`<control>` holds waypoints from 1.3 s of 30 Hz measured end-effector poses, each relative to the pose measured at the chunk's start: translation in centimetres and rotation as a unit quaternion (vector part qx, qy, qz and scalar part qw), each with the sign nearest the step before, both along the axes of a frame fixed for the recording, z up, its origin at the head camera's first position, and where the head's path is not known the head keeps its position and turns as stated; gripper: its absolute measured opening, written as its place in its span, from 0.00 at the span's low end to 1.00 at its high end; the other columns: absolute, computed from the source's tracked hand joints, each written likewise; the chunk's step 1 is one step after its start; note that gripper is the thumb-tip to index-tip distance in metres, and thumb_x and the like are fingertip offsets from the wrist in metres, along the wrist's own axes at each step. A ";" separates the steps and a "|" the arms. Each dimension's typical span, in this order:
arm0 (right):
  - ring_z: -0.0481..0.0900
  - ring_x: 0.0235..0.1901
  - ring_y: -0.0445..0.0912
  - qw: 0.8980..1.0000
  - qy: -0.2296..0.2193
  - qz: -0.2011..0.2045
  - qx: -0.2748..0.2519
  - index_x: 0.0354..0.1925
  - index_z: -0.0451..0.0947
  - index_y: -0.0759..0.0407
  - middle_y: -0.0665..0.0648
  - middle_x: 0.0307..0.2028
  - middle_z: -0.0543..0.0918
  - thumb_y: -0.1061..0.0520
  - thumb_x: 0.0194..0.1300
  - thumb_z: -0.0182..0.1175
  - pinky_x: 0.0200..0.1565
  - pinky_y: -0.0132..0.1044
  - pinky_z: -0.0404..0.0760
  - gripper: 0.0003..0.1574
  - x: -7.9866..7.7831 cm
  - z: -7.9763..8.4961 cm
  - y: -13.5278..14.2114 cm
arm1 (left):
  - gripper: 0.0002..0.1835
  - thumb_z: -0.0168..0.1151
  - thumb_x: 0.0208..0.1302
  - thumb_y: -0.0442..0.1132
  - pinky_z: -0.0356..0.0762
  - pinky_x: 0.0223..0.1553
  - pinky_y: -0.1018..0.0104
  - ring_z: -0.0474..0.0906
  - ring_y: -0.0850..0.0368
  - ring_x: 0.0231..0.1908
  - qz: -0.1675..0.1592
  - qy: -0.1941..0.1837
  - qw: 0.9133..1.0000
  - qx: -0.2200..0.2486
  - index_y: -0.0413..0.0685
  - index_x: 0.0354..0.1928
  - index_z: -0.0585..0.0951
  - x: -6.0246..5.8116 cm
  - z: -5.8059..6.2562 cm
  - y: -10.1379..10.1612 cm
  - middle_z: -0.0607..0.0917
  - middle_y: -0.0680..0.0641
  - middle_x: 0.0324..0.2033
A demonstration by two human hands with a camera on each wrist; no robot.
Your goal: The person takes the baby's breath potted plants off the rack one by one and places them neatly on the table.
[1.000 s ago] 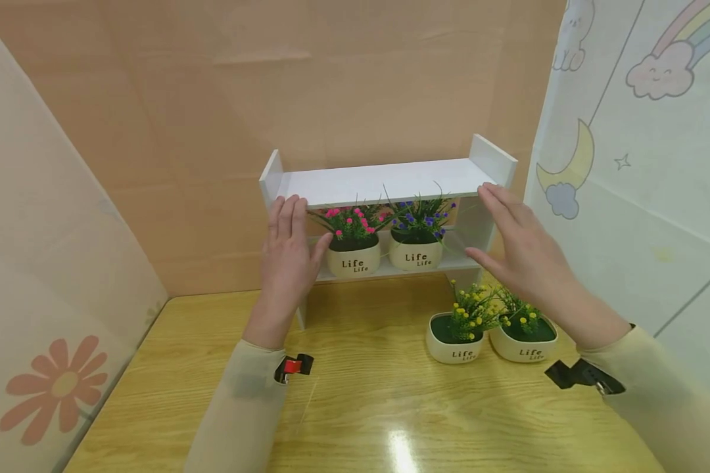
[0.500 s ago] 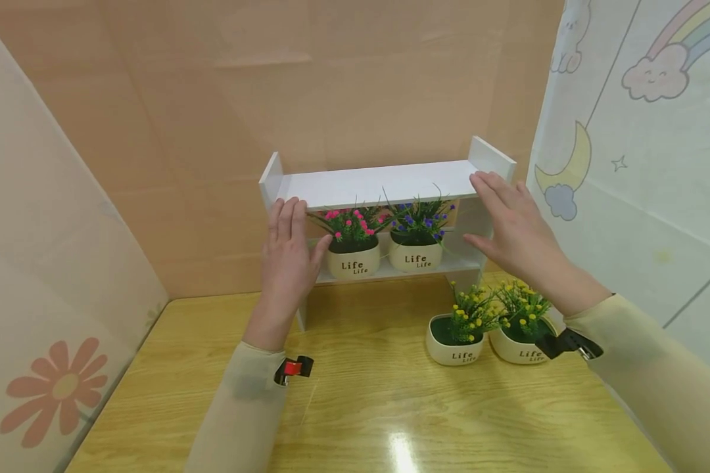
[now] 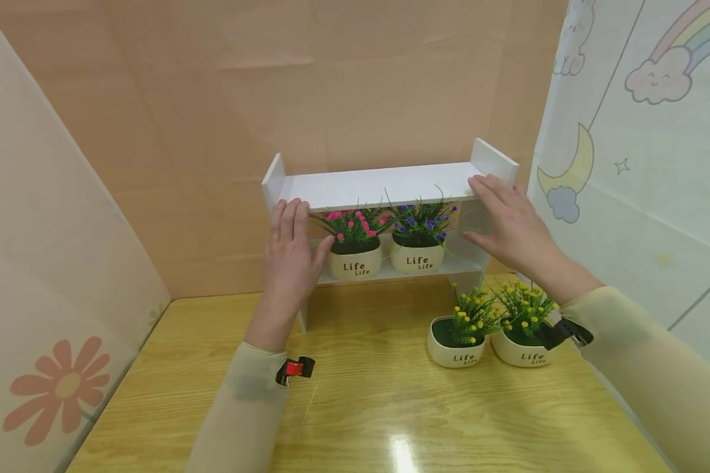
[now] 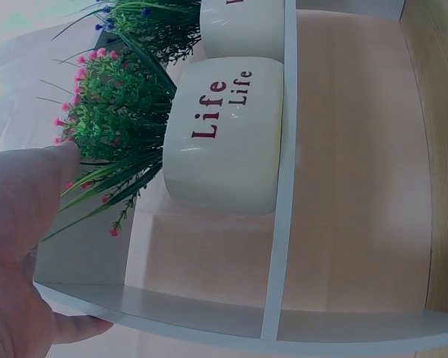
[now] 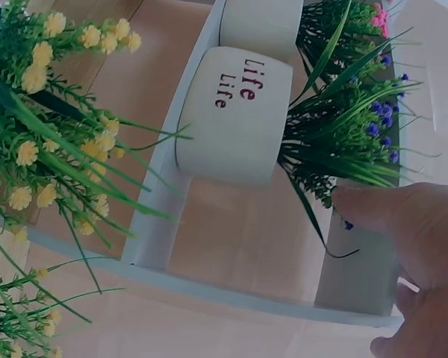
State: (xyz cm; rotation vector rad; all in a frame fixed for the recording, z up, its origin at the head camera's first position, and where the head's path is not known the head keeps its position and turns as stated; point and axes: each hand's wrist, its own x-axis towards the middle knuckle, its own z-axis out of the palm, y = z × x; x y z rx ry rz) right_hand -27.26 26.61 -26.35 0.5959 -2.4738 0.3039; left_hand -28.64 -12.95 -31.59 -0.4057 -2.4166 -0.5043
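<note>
A small white shelf [image 3: 378,186] with raised side panels stands against the back wall. My left hand [image 3: 288,259] lies at its front left corner, fingers extended over the top board's edge. On the opposite corner, the fingers of my right hand [image 3: 515,226] reach straight onto the top board near the right panel. Two cream pots lettered "Life" sit on the middle board between my hands. The left pot [image 4: 224,134] holds pink flowers, close to my left thumb; the right pot [image 5: 235,115] holds blue ones, close to my right thumb.
Two more cream pots with yellow flowers, a left one [image 3: 455,353] and a right one [image 3: 520,353], stand on the wood-grain table [image 3: 355,407], in front of the shelf's right end. A tan sheet [image 3: 390,79] hangs behind; patterned white sheets hang at both sides.
My right hand has shifted a little left and upward onto the top board, its forearm moving with it. The left hand, shelf and pots look the same.
</note>
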 end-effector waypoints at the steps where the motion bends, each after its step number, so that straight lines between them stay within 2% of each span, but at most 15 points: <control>1: 0.58 0.82 0.67 1.000 -0.003 0.001 -0.003 0.84 0.60 0.67 0.71 0.80 0.66 0.61 0.58 0.85 0.83 0.65 0.49 0.65 -0.2 -0.1 0.1 | 0.42 0.61 0.85 0.55 0.67 0.76 0.35 0.40 0.45 0.87 0.000 0.000 1.000 0.001 0.42 0.85 0.55 0.0 0.0 0.0 0.57 0.43 0.84; 8: 0.59 0.80 0.70 0.999 -0.031 0.001 -0.024 0.84 0.61 0.62 0.69 0.82 0.63 0.61 0.63 0.82 0.78 0.69 0.60 0.61 -0.8 -0.4 0.4 | 0.42 0.61 0.84 0.55 0.70 0.72 0.33 0.39 0.45 0.87 0.002 -0.002 1.000 0.003 0.42 0.85 0.55 0.1 -0.1 0.0 0.56 0.44 0.84; 14: 0.59 0.81 0.69 0.999 -0.048 -0.005 -0.026 0.84 0.62 0.59 0.68 0.83 0.62 0.60 0.64 0.82 0.72 0.74 0.66 0.59 -1.1 -0.7 0.4 | 0.42 0.61 0.85 0.55 0.59 0.81 0.41 0.40 0.43 0.87 -0.002 0.005 1.000 -0.006 0.40 0.84 0.55 0.0 -0.2 0.0 0.57 0.41 0.83; 18: 0.61 0.80 0.68 0.999 -0.037 0.005 -0.025 0.83 0.63 0.59 0.67 0.81 0.63 0.60 0.63 0.82 0.70 0.74 0.70 0.59 -1.4 -1.0 0.5 | 0.43 0.61 0.84 0.55 0.53 0.84 0.44 0.40 0.42 0.86 -0.005 0.007 1.000 -0.007 0.39 0.84 0.55 0.0 -0.2 0.0 0.57 0.40 0.83; 23: 0.60 0.80 0.68 0.999 -0.022 0.018 -0.028 0.83 0.62 0.60 0.68 0.80 0.65 0.62 0.61 0.83 0.73 0.72 0.67 0.60 -1.7 -1.4 0.7 | 0.45 0.61 0.84 0.57 0.51 0.84 0.45 0.38 0.44 0.87 -0.012 -0.003 1.000 0.001 0.38 0.86 0.54 0.1 0.0 -0.1 0.55 0.40 0.85; 27: 0.57 0.81 0.67 0.999 -0.022 0.016 -0.031 0.82 0.62 0.61 0.69 0.80 0.64 0.62 0.60 0.84 0.77 0.70 0.62 0.61 -2.0 -1.8 0.8 | 0.46 0.64 0.82 0.55 0.48 0.85 0.43 0.38 0.43 0.88 -0.027 -0.002 0.999 0.017 0.37 0.86 0.55 0.7 0.2 0.0 0.55 0.39 0.86; 31: 0.56 0.81 0.67 0.999 -0.020 0.013 -0.036 0.82 0.61 0.61 0.68 0.81 0.63 0.62 0.59 0.84 0.76 0.71 0.63 0.61 -2.2 -2.1 0.8 | 0.48 0.69 0.80 0.53 0.51 0.82 0.34 0.40 0.40 0.87 -0.044 0.010 0.998 0.034 0.37 0.86 0.56 1.6 0.0 0.2 0.55 0.38 0.86; 34: 0.55 0.81 0.67 0.999 -0.016 0.013 -0.037 0.82 0.62 0.60 0.67 0.81 0.63 0.62 0.59 0.84 0.74 0.72 0.65 0.62 -2.3 -2.2 0.8 | 0.48 0.71 0.78 0.53 0.53 0.80 0.29 0.41 0.39 0.87 -0.051 0.026 0.998 0.035 0.38 0.86 0.57 2.2 -0.4 0.4 0.56 0.38 0.86; 39: 0.55 0.81 0.67 0.999 -0.010 0.013 -0.033 0.82 0.61 0.60 0.67 0.81 0.62 0.62 0.59 0.84 0.72 0.74 0.69 0.62 -2.4 -2.4 0.8 | 0.51 0.74 0.75 0.52 0.51 0.81 0.30 0.43 0.38 0.87 -0.063 0.052 0.996 0.030 0.38 0.86 0.56 3.3 -1.5 0.6 0.57 0.38 0.86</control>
